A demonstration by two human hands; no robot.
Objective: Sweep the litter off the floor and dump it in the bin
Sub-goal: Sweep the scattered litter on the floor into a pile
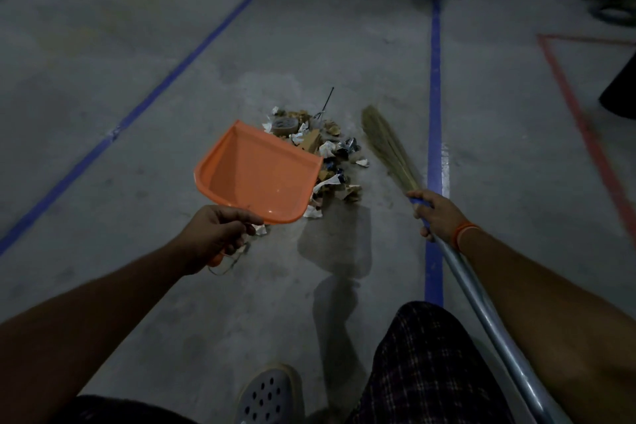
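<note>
Left hand (pixel 220 234) gripping an orange dustpan (pixel 256 172) above the heaped litter (pixel 327 155), right hand (pixel 438 213) clutching the broom (pixel 389 148), a person readies to lower the pan and sweep.

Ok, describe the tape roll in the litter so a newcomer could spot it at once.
Inside the blue tape rectangle on the floor lies a litter pile, beyond the orange dustpan. At the pile's far left end sits the tape roll, the only round, ring-shaped piece among crumpled scraps.
</note>
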